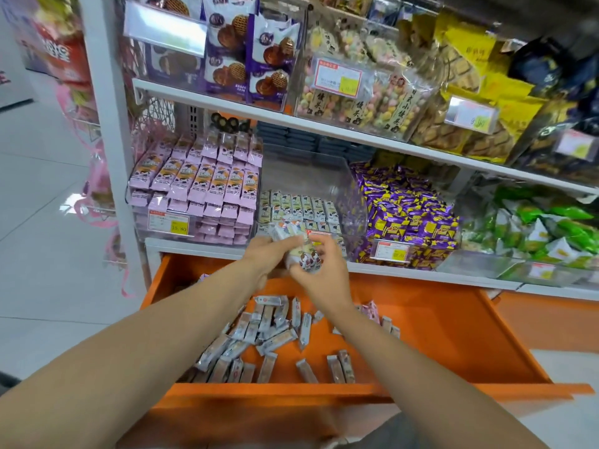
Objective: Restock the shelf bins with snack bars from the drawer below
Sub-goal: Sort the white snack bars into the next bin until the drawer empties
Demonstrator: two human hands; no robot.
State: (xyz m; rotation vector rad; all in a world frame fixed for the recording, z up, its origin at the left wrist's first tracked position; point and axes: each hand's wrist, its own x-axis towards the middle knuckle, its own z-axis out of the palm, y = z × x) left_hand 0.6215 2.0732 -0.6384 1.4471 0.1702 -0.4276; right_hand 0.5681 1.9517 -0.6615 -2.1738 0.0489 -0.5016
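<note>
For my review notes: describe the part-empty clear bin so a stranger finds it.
Above the open orange drawer, the lowest white shelf carries clear plastic bins. Take the second bin from the left, holding small white-wrapped bars. Unlike the heaped pink-wrapper bin left of it and purple-candy bin right of it, it is half empty.

Orange drawer (431, 322), pink-wrapped bars (197, 186), purple-and-yellow candy packets (411, 218), seemingly green bags (544, 228)

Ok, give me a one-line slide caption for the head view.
Left hand and right hand grip a bunch of snack bars before the clear middle bin, above the open orange drawer.
</note>
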